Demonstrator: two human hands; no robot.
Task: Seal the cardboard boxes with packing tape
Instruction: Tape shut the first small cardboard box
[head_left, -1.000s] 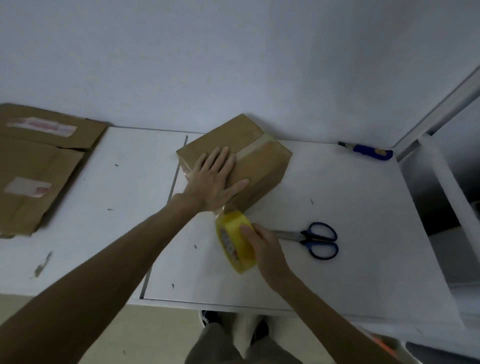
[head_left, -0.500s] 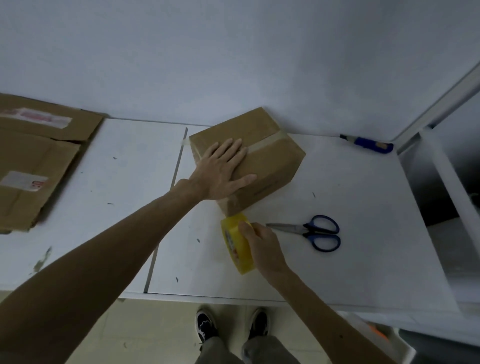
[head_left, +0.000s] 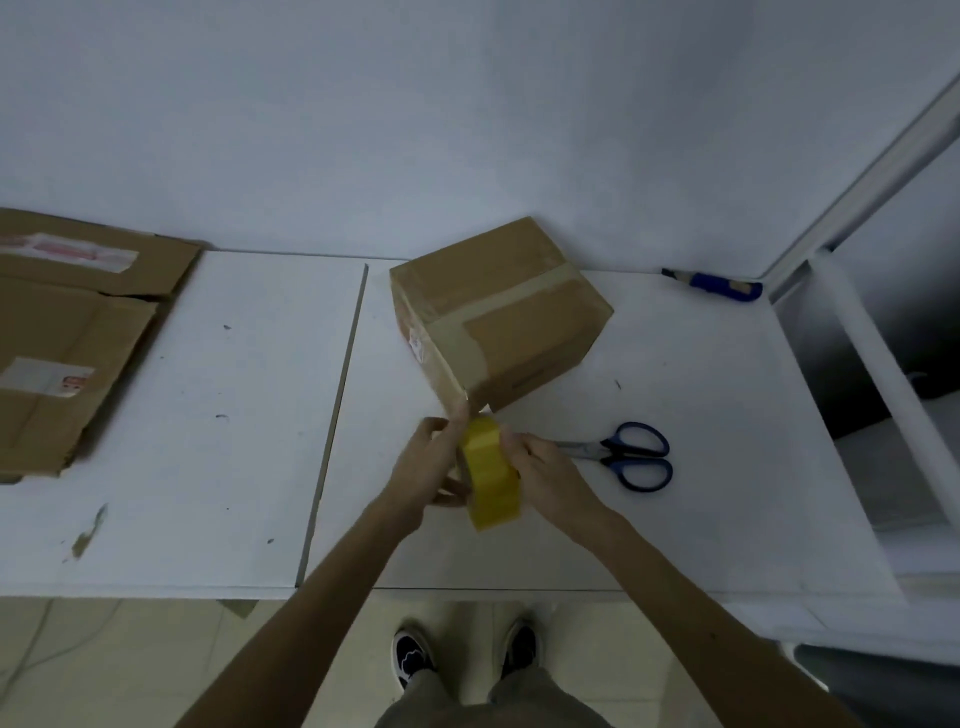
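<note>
Now the left grip (head_left: 431, 467) and the right grip (head_left: 550, 475) both clamp the yellow tape (head_left: 491, 478) over the counter (head_left: 208, 415). The box (head_left: 498, 312) sits on the counter just behind it, near the scissors (head_left: 631, 457).

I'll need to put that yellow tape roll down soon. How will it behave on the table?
On its edge the tape roll is round, so it would likely roll. Laid flat, it should stay put. It looks rigid under the fingers.
</note>
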